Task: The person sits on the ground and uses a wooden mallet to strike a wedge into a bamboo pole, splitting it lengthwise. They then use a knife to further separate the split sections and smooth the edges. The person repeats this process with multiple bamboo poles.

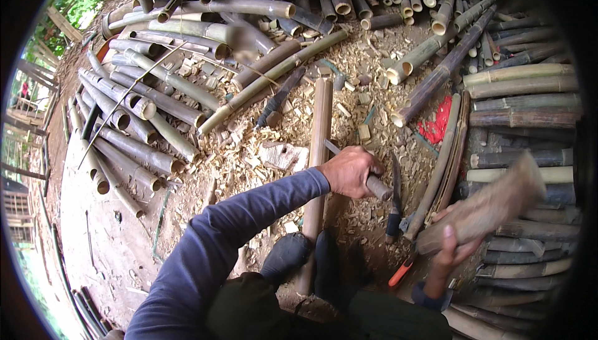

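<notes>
Left fingers (367,160): clenched around one wooden handle (378,188); one blade (332,147) was shown beyond the fist, over the pole's right edge, though contact could not be told.
Right fingers (449,239): wrapped around one thick wood block (483,209), tilted up to the right and blurred.
Pole (320,119): one, passed beneath the left wrist; its near end was set between two dark shoes (285,258).
Loose tools: one knife (396,181) was seen just right of the left fist, one dark tool (278,100) beyond, one orange handle (400,273) near the right hand.
Bamboo: too many lengths to be counted.
Edges: the right side was bounded by stacked bamboo (523,118), overlapped in view by the block's raised end.
Open room: bare ground (93,231) was left at far left; chips (243,153) were strewn around the pole.
</notes>
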The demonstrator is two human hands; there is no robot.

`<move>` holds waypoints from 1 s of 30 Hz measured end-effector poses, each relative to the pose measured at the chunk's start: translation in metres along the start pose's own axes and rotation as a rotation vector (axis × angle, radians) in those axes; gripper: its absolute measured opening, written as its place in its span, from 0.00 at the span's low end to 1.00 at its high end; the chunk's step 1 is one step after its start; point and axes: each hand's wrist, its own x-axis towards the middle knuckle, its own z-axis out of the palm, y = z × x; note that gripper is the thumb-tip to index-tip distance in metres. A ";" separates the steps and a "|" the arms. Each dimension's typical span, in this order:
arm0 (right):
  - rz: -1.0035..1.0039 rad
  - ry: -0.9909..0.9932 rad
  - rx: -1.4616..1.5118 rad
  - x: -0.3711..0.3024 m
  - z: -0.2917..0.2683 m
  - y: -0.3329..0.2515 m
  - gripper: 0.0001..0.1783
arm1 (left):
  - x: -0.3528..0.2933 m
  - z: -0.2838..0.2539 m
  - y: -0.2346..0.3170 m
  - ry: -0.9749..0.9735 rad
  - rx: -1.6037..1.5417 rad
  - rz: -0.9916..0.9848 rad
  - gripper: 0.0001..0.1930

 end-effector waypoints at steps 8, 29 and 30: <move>-0.025 -0.367 -0.433 -0.036 0.016 0.023 0.50 | -0.001 -0.016 0.006 0.067 -0.048 -0.116 0.19; 0.085 -0.168 -0.115 -0.007 0.020 0.013 0.52 | -0.006 0.056 -0.011 -0.368 0.373 0.005 0.10; 0.095 -0.159 -0.113 -0.005 0.021 0.012 0.52 | -0.005 0.061 -0.013 -0.420 0.382 -0.032 0.09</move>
